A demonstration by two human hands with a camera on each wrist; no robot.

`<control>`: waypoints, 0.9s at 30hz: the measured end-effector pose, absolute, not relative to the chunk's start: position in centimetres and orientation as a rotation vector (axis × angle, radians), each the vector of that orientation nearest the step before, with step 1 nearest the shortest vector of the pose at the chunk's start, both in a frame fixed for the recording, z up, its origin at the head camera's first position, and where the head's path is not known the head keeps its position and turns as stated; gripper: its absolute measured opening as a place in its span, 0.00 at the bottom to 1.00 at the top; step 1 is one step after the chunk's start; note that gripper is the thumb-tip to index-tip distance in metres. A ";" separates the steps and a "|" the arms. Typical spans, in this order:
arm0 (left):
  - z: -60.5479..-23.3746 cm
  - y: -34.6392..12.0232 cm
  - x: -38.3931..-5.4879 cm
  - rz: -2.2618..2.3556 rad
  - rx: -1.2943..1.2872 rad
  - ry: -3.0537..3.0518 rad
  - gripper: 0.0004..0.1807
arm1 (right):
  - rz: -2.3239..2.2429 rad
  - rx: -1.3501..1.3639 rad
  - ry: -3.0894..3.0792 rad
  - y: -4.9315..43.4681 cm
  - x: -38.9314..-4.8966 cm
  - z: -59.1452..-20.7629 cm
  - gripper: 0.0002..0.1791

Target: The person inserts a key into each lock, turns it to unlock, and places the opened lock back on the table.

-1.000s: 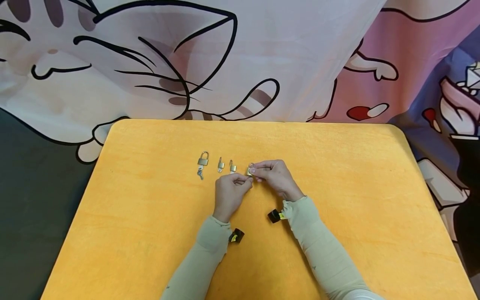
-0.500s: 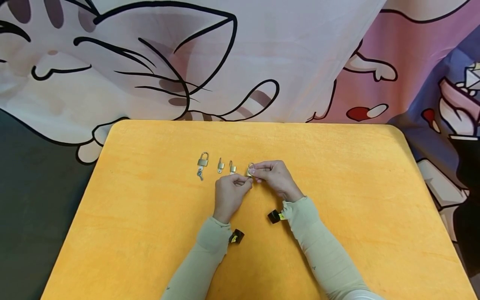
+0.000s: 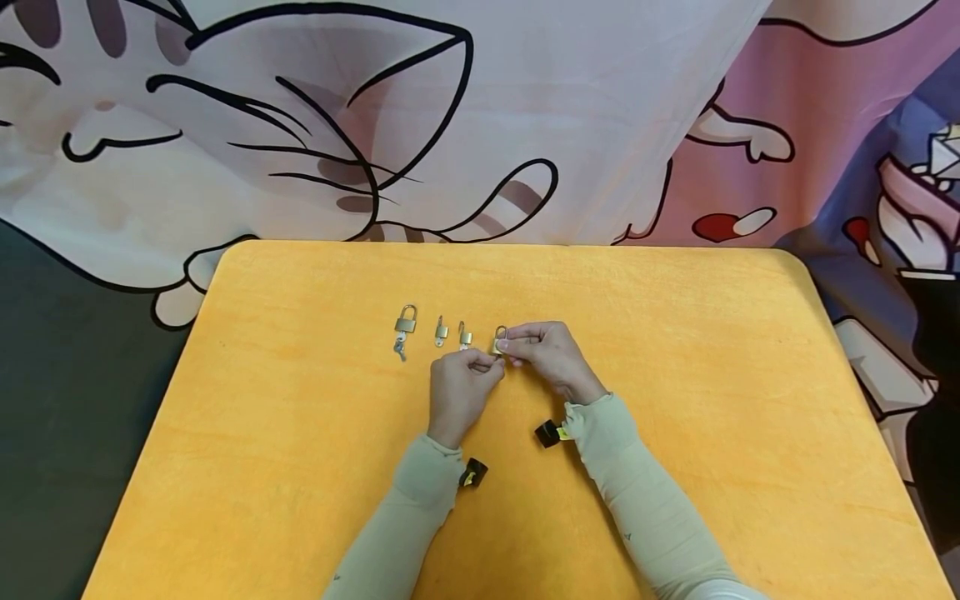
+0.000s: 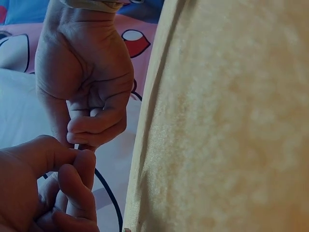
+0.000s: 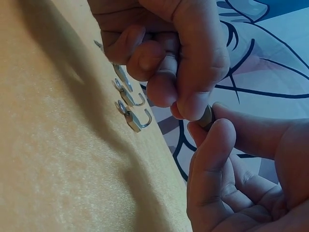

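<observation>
My right hand (image 3: 553, 357) pinches a small brass padlock (image 3: 499, 342) between thumb and fingertips, its shackle pointing away from me. Against the padlock's lower end, my left hand (image 3: 459, 390) pinches a small key, almost wholly hidden by the fingertips. In the right wrist view, a dark edge of the padlock (image 5: 207, 117) shows between both hands' fingertips. Left of the hands, two small padlocks lie on the table, the nearer padlock (image 3: 467, 337) and the farther padlock (image 3: 441, 332), each with a key in its base. Their shackles stand open in the right wrist view.
A larger brass padlock (image 3: 406, 323) with keys (image 3: 401, 344) hanging from it lies at the row's left end. All rest on a yellow table (image 3: 675, 333) with rounded corners. A printed cartoon cloth (image 3: 585, 100) hangs behind its far edge.
Both hands stay nearly in place. The held padlock has shifted very slightly to the left between the fingertips, and the other padlocks have not moved.
</observation>
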State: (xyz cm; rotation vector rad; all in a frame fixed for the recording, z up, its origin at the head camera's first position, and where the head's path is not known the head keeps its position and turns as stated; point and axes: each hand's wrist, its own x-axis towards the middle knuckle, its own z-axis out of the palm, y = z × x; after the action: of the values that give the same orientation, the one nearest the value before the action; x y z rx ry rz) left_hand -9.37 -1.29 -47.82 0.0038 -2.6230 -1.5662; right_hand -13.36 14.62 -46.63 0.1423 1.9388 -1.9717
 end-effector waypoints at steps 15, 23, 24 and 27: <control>-47.9 -1.2 -9.3 -1.524 -0.003 -2.618 0.05 | -1.974 0.193 1.908 14.5 -13.4 -46.6 0.15; -47.9 -1.3 -9.3 -1.563 0.010 -2.624 0.04 | -1.917 0.163 1.957 14.6 -13.5 -46.7 0.17; -47.9 -1.3 -9.3 -1.569 0.015 -2.626 0.04 | -1.916 0.158 1.958 14.6 -13.5 -46.7 0.17; -47.9 -1.2 -9.3 -1.595 0.035 -2.636 0.04 | -1.918 0.149 1.957 14.6 -13.4 -46.7 0.17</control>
State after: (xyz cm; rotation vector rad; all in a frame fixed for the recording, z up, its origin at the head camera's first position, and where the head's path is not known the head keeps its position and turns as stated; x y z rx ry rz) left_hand -9.33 -1.24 -47.87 0.0353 -2.6361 -1.5948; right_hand -13.44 14.64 -46.67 0.1486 1.9565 -1.9182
